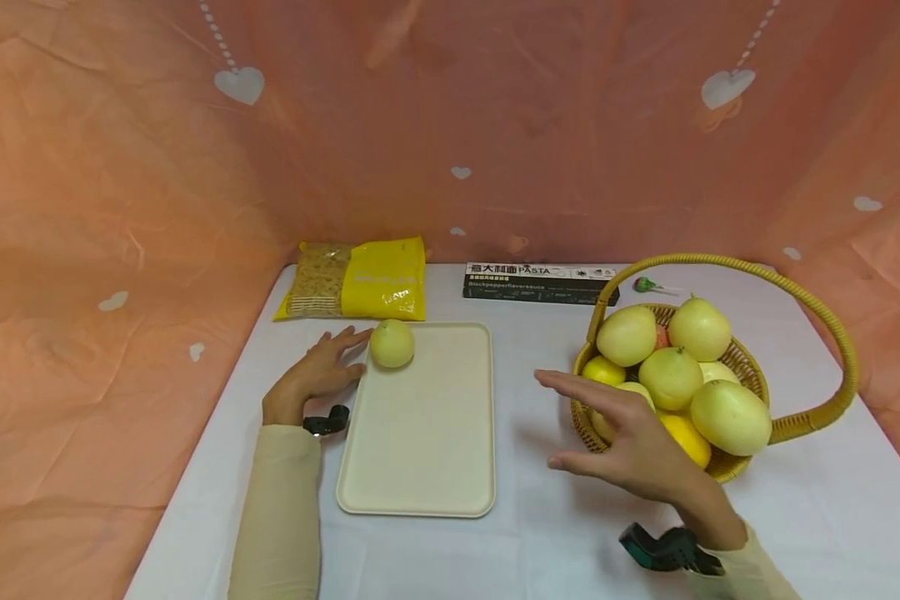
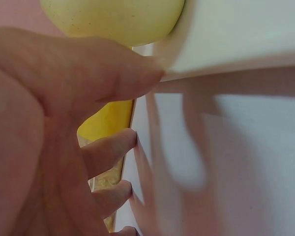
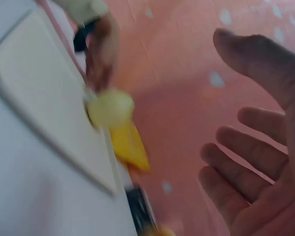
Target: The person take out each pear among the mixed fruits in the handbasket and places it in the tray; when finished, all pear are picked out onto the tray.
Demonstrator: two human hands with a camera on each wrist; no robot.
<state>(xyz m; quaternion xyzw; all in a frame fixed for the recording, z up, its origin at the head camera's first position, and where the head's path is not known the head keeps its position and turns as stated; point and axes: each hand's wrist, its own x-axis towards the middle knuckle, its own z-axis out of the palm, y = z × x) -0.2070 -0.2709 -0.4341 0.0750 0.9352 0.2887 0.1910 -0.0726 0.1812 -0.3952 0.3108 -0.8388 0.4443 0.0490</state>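
Observation:
A round pale yellow-green pear [image 1: 392, 343] sits at the far left corner of a cream rectangular tray [image 1: 420, 433]. Just left of it is my left hand [image 1: 318, 375], fingers spread; in the left wrist view its thumb [image 2: 118, 69] lies at the tray's edge below the pear. The right hand [image 1: 630, 433] hovers in front of a wicker basket [image 1: 757, 375], fingers extended and thumb apart, holding nothing. Several similar pears [image 1: 671, 377] and some yellow fruit [image 1: 686, 440] fill the basket, partly hidden by that hand.
Behind the tray lies a yellow bag of noodles [image 1: 382, 279]. A black-and-white pasta box [image 1: 540, 283] is at the back middle, and a small red-and-green item [image 1: 647, 285] lies behind the basket. The basket's tall handle [image 1: 817, 304] arches to the right.

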